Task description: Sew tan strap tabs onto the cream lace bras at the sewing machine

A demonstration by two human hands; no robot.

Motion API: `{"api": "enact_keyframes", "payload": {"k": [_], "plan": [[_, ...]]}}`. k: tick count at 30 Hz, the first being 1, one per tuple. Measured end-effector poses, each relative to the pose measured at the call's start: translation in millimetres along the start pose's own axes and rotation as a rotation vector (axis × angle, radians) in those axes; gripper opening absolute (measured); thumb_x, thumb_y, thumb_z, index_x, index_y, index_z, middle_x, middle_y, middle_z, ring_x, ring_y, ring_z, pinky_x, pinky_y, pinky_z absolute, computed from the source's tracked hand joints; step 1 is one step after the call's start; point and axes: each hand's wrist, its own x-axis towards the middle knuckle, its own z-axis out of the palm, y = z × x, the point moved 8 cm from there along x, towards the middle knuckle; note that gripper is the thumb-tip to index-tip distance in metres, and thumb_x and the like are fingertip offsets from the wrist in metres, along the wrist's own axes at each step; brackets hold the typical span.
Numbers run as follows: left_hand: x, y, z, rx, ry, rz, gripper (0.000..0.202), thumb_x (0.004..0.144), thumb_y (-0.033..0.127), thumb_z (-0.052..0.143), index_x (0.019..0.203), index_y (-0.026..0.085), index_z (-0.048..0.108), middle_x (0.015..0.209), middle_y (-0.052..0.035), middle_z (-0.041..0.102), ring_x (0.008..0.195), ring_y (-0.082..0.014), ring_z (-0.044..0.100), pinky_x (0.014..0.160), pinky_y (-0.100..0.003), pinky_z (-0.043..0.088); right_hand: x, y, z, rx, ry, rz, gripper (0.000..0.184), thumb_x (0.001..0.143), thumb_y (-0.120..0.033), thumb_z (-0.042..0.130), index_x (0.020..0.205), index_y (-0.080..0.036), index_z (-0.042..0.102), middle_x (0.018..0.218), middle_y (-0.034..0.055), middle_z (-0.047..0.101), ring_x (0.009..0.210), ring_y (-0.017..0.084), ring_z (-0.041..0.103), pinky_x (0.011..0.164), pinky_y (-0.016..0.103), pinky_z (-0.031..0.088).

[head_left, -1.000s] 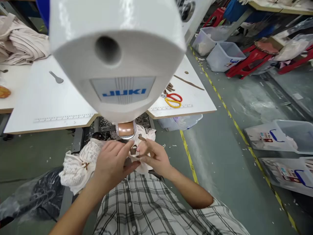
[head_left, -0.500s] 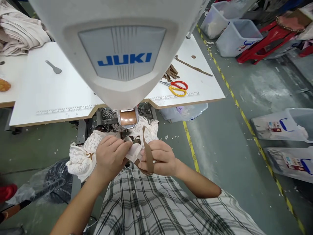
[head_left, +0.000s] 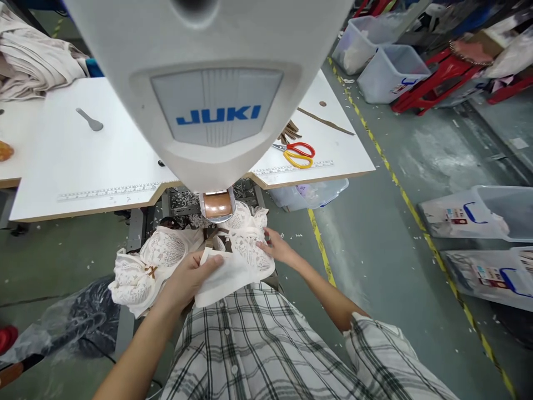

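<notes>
Since half a second ago, the right hand (head_left: 278, 247) has moved outward to the right edge of the garment (head_left: 249, 251), and the garment's pale band (head_left: 227, 280) has spread out toward the body. The left hand (head_left: 189, 280) is closed on the band's left end, thumb on top, fingers mostly hidden beneath. On the lace, the right hand's fingers are loosely curled; whether they grip it I cannot tell. The garment lies below the machine head (head_left: 216, 133), just above the plaid shirt (head_left: 250, 344). More lace (head_left: 164, 248), with a brown bow (head_left: 151, 271), lies beside the left hand. Scissors (head_left: 298, 154) rest on the table (head_left: 125, 166), near brown strips (head_left: 290, 131).
</notes>
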Motion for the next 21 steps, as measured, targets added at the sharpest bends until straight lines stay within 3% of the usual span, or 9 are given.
{"api": "enact_keyframes", "payload": {"k": [4,7,9,10,12,14,16,19,21], "plan": [[10,11,-44.4,0.150,0.149,-0.018,0.046,0.076,0.061,0.069,0.088,0.016,0.068,0.074,-0.0068,0.070,0.064,-0.0221,0.064,0.057,-0.030,0.048,-19,2,-4,0.088,-0.135,-0.011,0.047,0.083,-0.062,0.057,0.086,-0.015,0.064,0.074,0.0030,0.059,0.067,0.017,0.052,0.066,0.030,0.043],[21,53,-85.0,0.626,0.463,0.137,0.048,0.075,0.061,0.067,0.089,0.015,0.068,0.079,-0.0112,0.069,0.078,-0.0325,0.066,0.064,-0.038,0.050,-37,-29,-29,0.221,-0.200,-0.101,0.059,0.084,-0.071,0.050,0.069,-0.015,0.060,0.065,0.0003,0.054,0.063,0.014,0.050,0.060,0.026,0.042],[26,85,-81.2,0.863,0.645,0.382,0.052,0.072,0.056,0.069,0.102,0.013,0.068,0.100,-0.0180,0.069,0.103,-0.0405,0.061,0.077,-0.044,0.049,-48,-61,-45,0.315,-0.184,-0.173,0.069,0.086,-0.077,0.037,0.075,-0.014,0.062,0.076,0.0034,0.059,0.070,0.015,0.055,0.063,0.026,0.045],[31,93,-68.4,0.886,0.640,0.489,0.056,0.073,0.054,0.069,0.111,0.013,0.066,0.112,-0.0201,0.066,0.113,-0.0417,0.056,0.084,-0.046,0.048,-54,-79,-50,0.361,-0.168,-0.218,0.073,0.087,-0.079,0.032,0.078,-0.013,0.063,0.082,0.0051,0.060,0.074,0.016,0.057,0.065,0.026,0.047],[49,86,-30.2,0.759,0.399,0.554,0.058,0.078,0.055,0.065,0.121,0.016,0.063,0.122,-0.0182,0.064,0.119,-0.0379,0.053,0.090,-0.045,0.046,-63,-118,-54,0.440,-0.165,-0.355,0.072,0.089,-0.077,0.031,0.080,-0.013,0.063,0.089,0.0063,0.061,0.080,0.015,0.058,0.070,0.026,0.048],[65,60,15.8,0.532,0.012,0.443,0.053,0.085,0.058,0.058,0.119,0.019,0.065,0.110,-0.0135,0.069,0.107,-0.0310,0.061,0.085,-0.039,0.048,-70,-153,-54,0.438,-0.227,-0.542,0.061,0.093,-0.068,0.039,0.074,-0.014,0.061,0.082,0.0035,0.058,0.077,0.013,0.056,0.071,0.024,0.047],[68,34,45.9,0.375,-0.203,0.278,0.045,0.082,0.058,0.064,0.099,0.017,0.071,0.088,-0.0090,0.070,0.084,-0.0240,0.063,0.073,-0.032,0.048,-70,-173,-54,0.346,-0.369,-0.681,0.052,0.096,-0.056,0.045,0.069,-0.014,0.059,0.072,-0.0002,0.054,0.070,0.010,0.052,0.068,0.021,0.044],[65,13,53.5,0.112,-0.212,0.099,0.038,0.073,0.053,0.077,0.076,0.016,0.069,0.070,-0.0041,0.066,0.065,-0.0168,0.058,0.064,-0.027,0.044,-31,-165,-80,0.130,-0.410,-0.579,0.038,0.094,-0.046,0.055,0.075,-0.015,0.067,0.069,-0.0024,0.059,0.065,0.008,0.055,0.064,0.018,0.043],[61,11,51.5,-0.054,-0.165,0.058,0.035,0.068,0.048,0.083,0.077,0.016,0.068,0.068,-0.0032,0.066,0.064,-0.0167,0.060,0.064,-0.026,0.045,22,-146,-134,-0.021,-0.117,-0.343,0.028,0.092,-0.043,0.059,0.089,-0.018,0.072,0.080,-0.0004,0.067,0.073,0.010,0.061,0.069,0.020,0.045]]}}
